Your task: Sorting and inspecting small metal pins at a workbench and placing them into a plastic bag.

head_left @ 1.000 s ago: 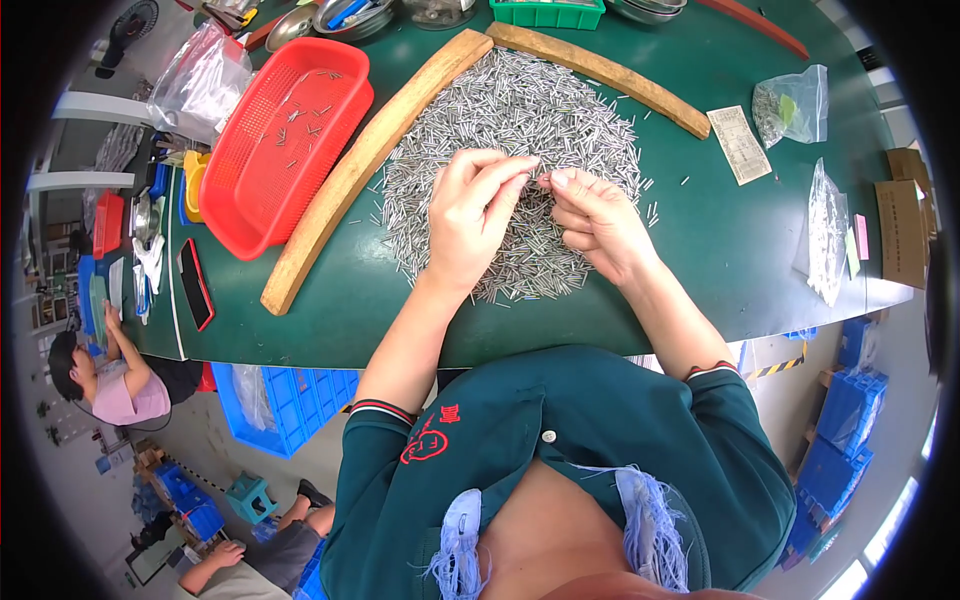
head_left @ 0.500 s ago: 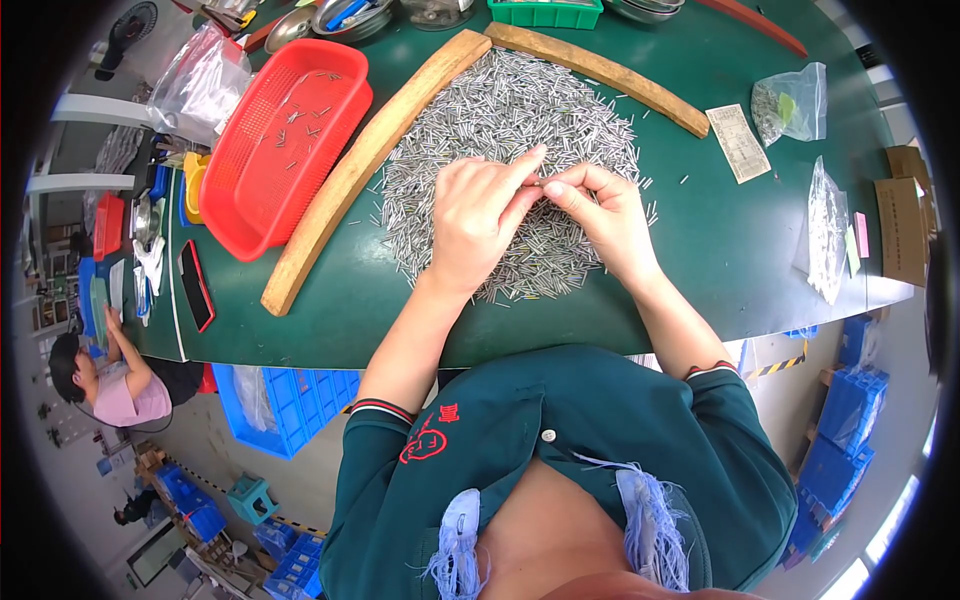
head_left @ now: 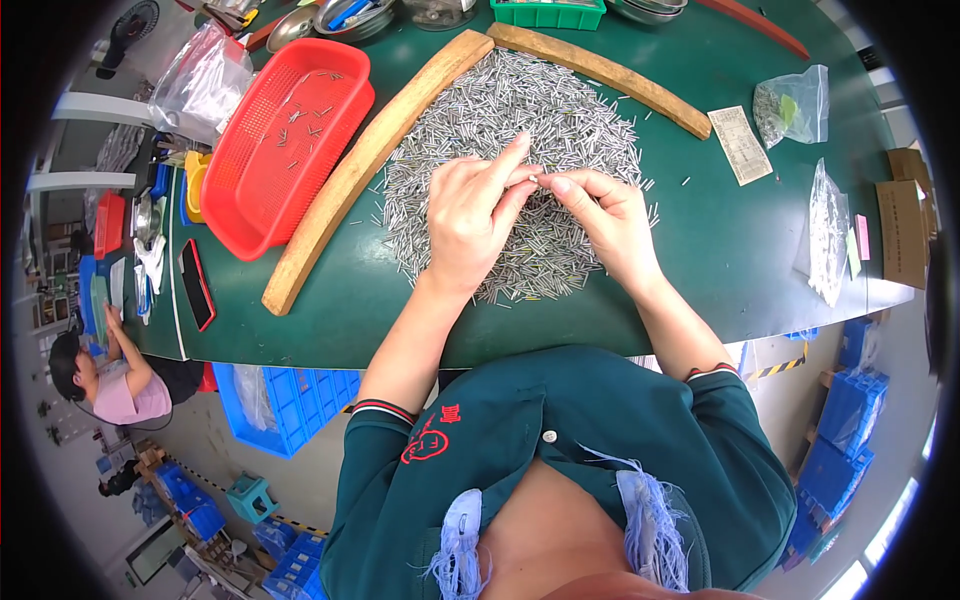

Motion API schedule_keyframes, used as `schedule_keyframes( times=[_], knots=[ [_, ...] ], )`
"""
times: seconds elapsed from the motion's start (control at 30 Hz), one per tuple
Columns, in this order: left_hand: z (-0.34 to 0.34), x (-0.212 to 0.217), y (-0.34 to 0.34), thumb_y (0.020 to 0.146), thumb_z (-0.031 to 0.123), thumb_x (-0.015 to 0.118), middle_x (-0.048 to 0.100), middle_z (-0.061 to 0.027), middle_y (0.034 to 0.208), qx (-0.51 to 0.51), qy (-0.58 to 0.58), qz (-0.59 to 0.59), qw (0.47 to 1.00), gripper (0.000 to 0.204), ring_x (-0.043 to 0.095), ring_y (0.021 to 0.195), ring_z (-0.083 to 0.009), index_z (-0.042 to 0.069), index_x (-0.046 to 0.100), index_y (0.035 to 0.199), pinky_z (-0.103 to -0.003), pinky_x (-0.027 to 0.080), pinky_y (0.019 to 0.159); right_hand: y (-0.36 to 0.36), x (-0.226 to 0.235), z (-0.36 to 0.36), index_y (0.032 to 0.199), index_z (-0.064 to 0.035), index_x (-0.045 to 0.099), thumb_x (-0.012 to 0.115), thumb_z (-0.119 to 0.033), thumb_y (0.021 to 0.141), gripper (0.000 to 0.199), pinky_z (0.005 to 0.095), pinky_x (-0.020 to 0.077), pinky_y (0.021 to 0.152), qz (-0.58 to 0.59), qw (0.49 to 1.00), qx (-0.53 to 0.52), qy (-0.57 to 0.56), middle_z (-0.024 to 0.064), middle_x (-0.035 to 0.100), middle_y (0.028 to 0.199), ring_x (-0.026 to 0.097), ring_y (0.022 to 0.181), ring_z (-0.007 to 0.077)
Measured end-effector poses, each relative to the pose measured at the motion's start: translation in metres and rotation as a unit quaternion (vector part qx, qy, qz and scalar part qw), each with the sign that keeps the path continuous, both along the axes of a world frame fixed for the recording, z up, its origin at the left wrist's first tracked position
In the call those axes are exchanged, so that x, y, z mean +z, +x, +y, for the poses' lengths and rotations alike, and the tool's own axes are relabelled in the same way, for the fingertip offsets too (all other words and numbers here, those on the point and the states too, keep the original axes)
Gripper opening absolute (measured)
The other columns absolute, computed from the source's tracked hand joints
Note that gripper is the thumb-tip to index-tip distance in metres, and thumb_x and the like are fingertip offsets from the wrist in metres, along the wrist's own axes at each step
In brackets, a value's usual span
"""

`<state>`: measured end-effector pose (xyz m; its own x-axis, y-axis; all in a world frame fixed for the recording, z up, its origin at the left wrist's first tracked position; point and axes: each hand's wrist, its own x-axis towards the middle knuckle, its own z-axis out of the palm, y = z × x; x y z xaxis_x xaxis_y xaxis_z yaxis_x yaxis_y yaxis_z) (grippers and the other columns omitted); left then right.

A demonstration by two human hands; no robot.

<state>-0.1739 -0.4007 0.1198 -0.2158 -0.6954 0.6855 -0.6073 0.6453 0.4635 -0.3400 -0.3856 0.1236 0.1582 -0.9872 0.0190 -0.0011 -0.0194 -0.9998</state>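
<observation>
A large heap of thin silver metal pins [head_left: 500,130] lies on the green table [head_left: 720,270], hemmed in by two wooden strips [head_left: 370,160]. My left hand [head_left: 470,215] and my right hand [head_left: 605,225] hover over the heap's near half, fingertips meeting. Between those fingertips I pinch a small pin [head_left: 538,178]; which hand bears its weight I cannot tell for sure. A red plastic basket [head_left: 285,140] with a few pins in it stands to the left of the heap.
A black phone [head_left: 195,285] lies near the table's left edge. Clear plastic bags [head_left: 825,230] and a paper slip [head_left: 738,145] lie at the right. Blue crates [head_left: 290,400] stand below the table. Another person [head_left: 110,375] sits at lower left.
My hands have lifted slightly off the heap and drawn their fingertips together around a pin; the left index finger now points up.
</observation>
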Motion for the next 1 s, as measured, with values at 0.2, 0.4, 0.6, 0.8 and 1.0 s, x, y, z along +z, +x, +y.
schedule_keyframes(
  times=[0.2, 0.4, 0.6, 0.8, 1.0],
  knots=[
    [0.001, 0.002, -0.001, 0.074, 0.007, 0.070, 0.070, 0.0008, 0.090, -0.001, -0.010, -0.006, 1.000, 0.051, 0.060, 0.080, -0.0129, 0.004, 0.054, 0.122, -0.029, 0.041, 0.084, 0.001, 0.000, 0.001, 0.099, 0.0002, 0.067, 0.058, -0.015, 0.090, 0.020, 0.0216, 0.0449, 0.076, -0.007, 1.000, -0.005, -0.006, 0.0041, 0.067, 0.089, 0.056, 0.083, 0.0062],
    [0.000, 0.000, -0.002, 0.074, 0.006, 0.070, 0.070, -0.0001, 0.091, -0.013, -0.013, 0.003, 1.000, 0.052, 0.061, 0.078, -0.0133, 0.002, 0.053, 0.123, -0.028, 0.042, 0.080, 0.001, 0.001, 0.001, 0.099, 0.0000, 0.067, 0.059, -0.016, 0.090, 0.020, 0.0206, 0.0442, 0.074, 0.009, 1.000, -0.007, -0.006, 0.0034, 0.066, 0.088, 0.056, 0.081, 0.0054],
    [0.000, -0.001, -0.002, 0.074, 0.004, 0.069, 0.070, -0.0012, 0.091, -0.021, -0.007, 0.019, 1.000, 0.052, 0.062, 0.077, -0.0139, 0.001, 0.052, 0.124, -0.027, 0.043, 0.076, 0.001, 0.003, 0.002, 0.099, -0.0001, 0.067, 0.059, -0.017, 0.089, 0.021, 0.0203, 0.0437, 0.073, -0.002, 1.000, -0.007, -0.002, 0.0031, 0.066, 0.087, 0.055, 0.080, 0.0049],
    [-0.001, 0.002, -0.003, 0.073, 0.003, 0.070, 0.070, -0.0010, 0.091, -0.028, -0.042, -0.003, 0.999, 0.053, 0.062, 0.077, -0.0136, 0.001, 0.053, 0.123, -0.027, 0.043, 0.074, -0.001, -0.001, 0.001, 0.097, 0.0005, 0.065, 0.060, -0.017, 0.089, 0.020, 0.0208, 0.0434, 0.073, 0.008, 1.000, -0.004, 0.009, 0.0033, 0.065, 0.087, 0.054, 0.080, 0.0051],
    [0.004, -0.001, -0.009, 0.071, 0.006, 0.071, 0.069, 0.0018, 0.091, -0.019, -0.074, -0.009, 0.997, 0.048, 0.061, 0.079, -0.0106, 0.003, 0.058, 0.118, -0.027, 0.044, 0.073, 0.000, 0.001, -0.001, 0.092, -0.0035, 0.061, 0.060, -0.022, 0.089, 0.019, 0.0163, 0.0235, 0.041, -0.140, 0.977, 0.022, 0.161, -0.0082, 0.043, 0.058, 0.032, 0.051, -0.0024]
  ],
)
